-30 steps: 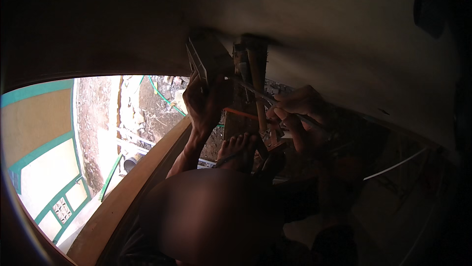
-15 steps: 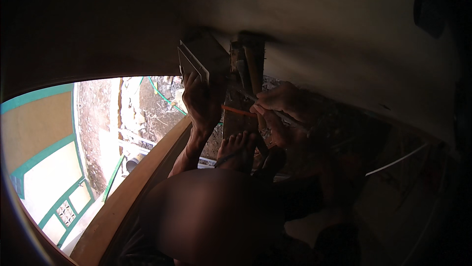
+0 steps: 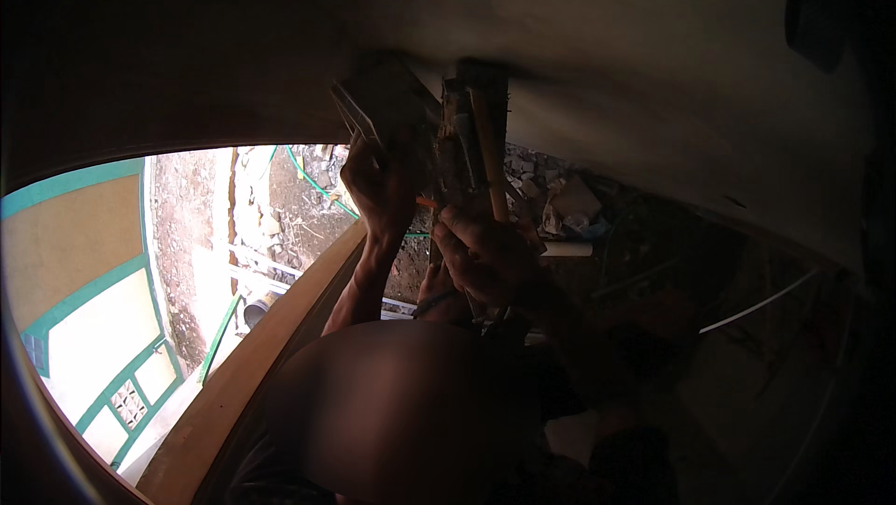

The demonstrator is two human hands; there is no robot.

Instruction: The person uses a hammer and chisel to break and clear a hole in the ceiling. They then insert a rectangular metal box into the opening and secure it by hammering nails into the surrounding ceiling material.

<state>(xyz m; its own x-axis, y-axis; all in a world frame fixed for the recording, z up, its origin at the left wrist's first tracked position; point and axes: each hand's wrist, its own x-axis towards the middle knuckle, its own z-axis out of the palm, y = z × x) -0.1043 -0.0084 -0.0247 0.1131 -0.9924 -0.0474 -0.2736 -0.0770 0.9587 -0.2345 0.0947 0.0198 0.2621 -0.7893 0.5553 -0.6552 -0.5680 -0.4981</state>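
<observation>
Head view looks down from under a pale plastered ceiling slab point(image 3: 653, 66), most of the scene in deep shade. Left hand point(image 3: 378, 183) is raised with its fingers closed around the lower edge of a dark flat box point(image 3: 383, 104) that sits tight against the underside of the slab; a thin pale edge of the box shows at its left side. Right hand point(image 3: 481, 258) is just beside and below the left one, curled into a loose fist around something thin; what it grips is too dark to make out. An orange wire point(image 3: 427, 203) shows as a short bright piece between the two hands, near the left hand's wrist side. A bundle of upright wooden sticks point(image 3: 476, 150) rises from behind the right hand to the slab, touching the box's right side. Below the hands a bare foot point(image 3: 439, 286) rests in shadow, and a dark rounded knee point(image 3: 401, 402) fills the lower middle. A wooden plank point(image 3: 271, 337) runs diagonally along the left edge of the standing place. Far below at left lie sunlit bare ground point(image 3: 280, 216), a green hose point(image 3: 317, 186) and a wall with teal trim point(image 3: 84, 290). Rubble point(image 3: 560, 202) and a white pipe piece point(image 3: 567, 249) lie to the right
</observation>
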